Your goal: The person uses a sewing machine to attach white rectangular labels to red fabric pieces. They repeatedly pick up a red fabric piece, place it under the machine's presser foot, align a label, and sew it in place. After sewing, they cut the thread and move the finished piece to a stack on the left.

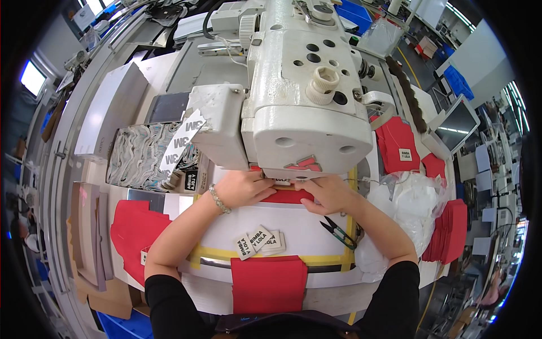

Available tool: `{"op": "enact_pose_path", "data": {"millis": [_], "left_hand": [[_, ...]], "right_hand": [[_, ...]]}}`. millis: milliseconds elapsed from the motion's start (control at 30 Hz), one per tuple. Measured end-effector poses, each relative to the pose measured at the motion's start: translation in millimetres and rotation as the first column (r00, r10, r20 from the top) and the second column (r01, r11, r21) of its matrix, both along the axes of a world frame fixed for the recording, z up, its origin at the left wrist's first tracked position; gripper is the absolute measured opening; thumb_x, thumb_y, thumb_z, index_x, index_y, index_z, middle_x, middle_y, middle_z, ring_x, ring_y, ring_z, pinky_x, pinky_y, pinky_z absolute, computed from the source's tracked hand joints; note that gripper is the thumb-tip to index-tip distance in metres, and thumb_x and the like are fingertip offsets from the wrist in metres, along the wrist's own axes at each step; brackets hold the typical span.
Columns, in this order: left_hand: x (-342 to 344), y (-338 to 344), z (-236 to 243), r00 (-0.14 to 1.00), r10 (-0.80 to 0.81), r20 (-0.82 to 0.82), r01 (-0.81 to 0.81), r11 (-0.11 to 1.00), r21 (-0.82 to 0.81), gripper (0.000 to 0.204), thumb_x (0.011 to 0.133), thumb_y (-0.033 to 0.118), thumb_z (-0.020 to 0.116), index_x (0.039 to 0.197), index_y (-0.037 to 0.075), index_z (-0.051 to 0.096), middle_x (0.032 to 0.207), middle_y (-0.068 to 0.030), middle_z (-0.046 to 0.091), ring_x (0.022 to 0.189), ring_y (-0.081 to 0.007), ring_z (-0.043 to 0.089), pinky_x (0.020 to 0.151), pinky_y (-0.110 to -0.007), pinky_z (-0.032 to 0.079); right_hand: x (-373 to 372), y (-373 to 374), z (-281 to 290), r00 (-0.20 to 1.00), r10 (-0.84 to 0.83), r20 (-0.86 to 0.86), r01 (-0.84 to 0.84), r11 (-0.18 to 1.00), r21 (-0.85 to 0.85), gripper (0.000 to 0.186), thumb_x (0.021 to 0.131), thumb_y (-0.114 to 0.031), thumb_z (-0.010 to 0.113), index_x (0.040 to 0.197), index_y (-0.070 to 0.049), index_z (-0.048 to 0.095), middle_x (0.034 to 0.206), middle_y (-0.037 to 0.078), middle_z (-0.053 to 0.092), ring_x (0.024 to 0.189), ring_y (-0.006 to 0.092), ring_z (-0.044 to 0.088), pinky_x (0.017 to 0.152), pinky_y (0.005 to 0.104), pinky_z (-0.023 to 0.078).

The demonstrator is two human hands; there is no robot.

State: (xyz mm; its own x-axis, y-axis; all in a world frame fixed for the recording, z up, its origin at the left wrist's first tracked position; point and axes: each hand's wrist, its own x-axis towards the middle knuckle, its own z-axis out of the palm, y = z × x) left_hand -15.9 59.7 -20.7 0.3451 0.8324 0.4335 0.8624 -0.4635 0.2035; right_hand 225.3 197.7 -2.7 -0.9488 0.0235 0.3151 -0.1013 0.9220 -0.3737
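A red cloth (pixel 287 196) is lying near the middle of the counter (pixel 217 234), partly under the head of a white sewing machine (pixel 313 127); a small white label (pixel 280 182) is showing on it, between the hands. The left hand (pixel 240 188), wearing a beaded bracelet (pixel 219 199) at the wrist, is resting at the label's left side, its fingers bending down onto the cloth. The right hand (pixel 327 194) is lying opposite, its thumb touching the cloth's right part. Whether the fingers of either hand are pinching or only pressing, one cannot tell.

Nearer the counter's front edge, loose labels (pixel 259 240) are overlapping in a small group, and green-handled snips (pixel 340 233) are lying to their right, blades parting. A red cloth stack (pixel 269 285) is reaching over the front edge at its middle. Toward the left edge, a box (pixel 188 182) packed with folded strips (pixel 141 155) is standing behind red pieces (pixel 135 231). Toward the right edge, a clear plastic bag (pixel 415 198) is sitting beside more red cloth (pixel 453 231).
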Motion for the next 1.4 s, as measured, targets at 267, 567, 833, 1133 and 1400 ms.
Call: {"op": "enact_pose_path", "data": {"millis": [267,567,833,1133,1400], "left_hand": [[0.7,-1.0,6.0,1.000,0.027,0.010,-0.026,0.999,-0.018,0.019,0.078,0.025,0.076,0.093,0.015,0.076,0.077,-0.0012,0.070,0.065,-0.0185,0.067,0.060,-0.031,0.054],[2.5,1.2,7.9,0.999,0.000,0.055,0.008,0.988,-0.157,0.026,0.081,0.022,0.072,0.107,0.021,0.074,0.095,-0.0037,0.073,0.082,-0.0222,0.069,0.072,-0.034,0.056],[6.1,2.9,12.6,0.999,0.008,0.047,0.001,0.981,-0.195,0.028,0.082,0.021,0.071,0.111,0.023,0.072,0.102,-0.0056,0.072,0.085,-0.0245,0.069,0.075,-0.036,0.056],[6.6,4.0,18.1,0.999,-0.025,0.032,0.030,0.988,-0.150,0.031,0.081,0.021,0.071,0.112,0.022,0.072,0.104,-0.0050,0.071,0.087,-0.0237,0.069,0.076,-0.036,0.056],[6.3,2.2,13.8,0.999,-0.028,0.020,0.031,0.977,-0.211,0.033,0.080,0.018,0.072,0.113,0.020,0.071,0.109,-0.0052,0.070,0.093,-0.0248,0.067,0.075,-0.036,0.055]], "right_hand": [[1.8,0.2,-1.3,0.999,-0.016,0.029,0.017,1.000,-0.012,0.030,0.079,-0.024,0.066,0.104,-0.008,0.060,0.097,0.007,0.064,0.102,0.0263,0.057,0.093,0.0413,0.039],[1.1,-1.3,2.3,1.000,-0.017,0.019,0.017,1.000,-0.026,0.026,0.078,-0.024,0.067,0.098,-0.009,0.060,0.094,0.007,0.065,0.099,0.0262,0.058,0.090,0.0409,0.041],[0.5,-2.0,1.3,1.000,-0.013,-0.011,0.013,1.000,-0.019,0.027,0.076,-0.021,0.068,0.099,-0.009,0.061,0.095,0.007,0.066,0.101,0.0258,0.058,0.093,0.0404,0.041],[-0.1,-1.4,-0.3,0.999,0.006,-0.047,-0.006,1.000,0.009,0.026,0.075,-0.021,0.068,0.097,-0.009,0.062,0.102,0.005,0.067,0.104,0.0246,0.058,0.093,0.0399,0.041],[2.4,0.5,-2.9,0.990,0.045,-0.131,-0.038,0.998,0.051,0.023,0.075,-0.021,0.068,0.095,-0.010,0.063,0.100,0.002,0.069,0.096,0.0219,0.060,0.086,0.0372,0.043]]}}
